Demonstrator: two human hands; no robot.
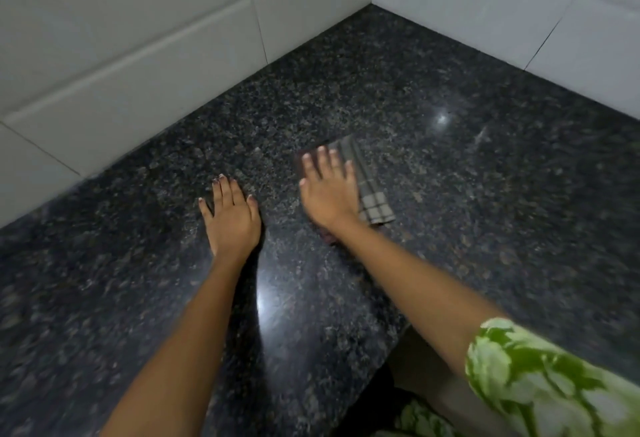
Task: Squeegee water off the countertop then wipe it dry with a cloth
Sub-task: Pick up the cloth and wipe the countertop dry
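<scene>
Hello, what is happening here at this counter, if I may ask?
A person is wiping a dark speckled granite countertop in a corner of white tiled walls. The right hand lies flat on a folded checked cloth, pressing it to the stone. The left hand rests palm down on the bare counter beside it, holding nothing. No squeegee is in view, so this appears to be the drying step. The surface looks glossy; I cannot tell whether water remains.
</scene>
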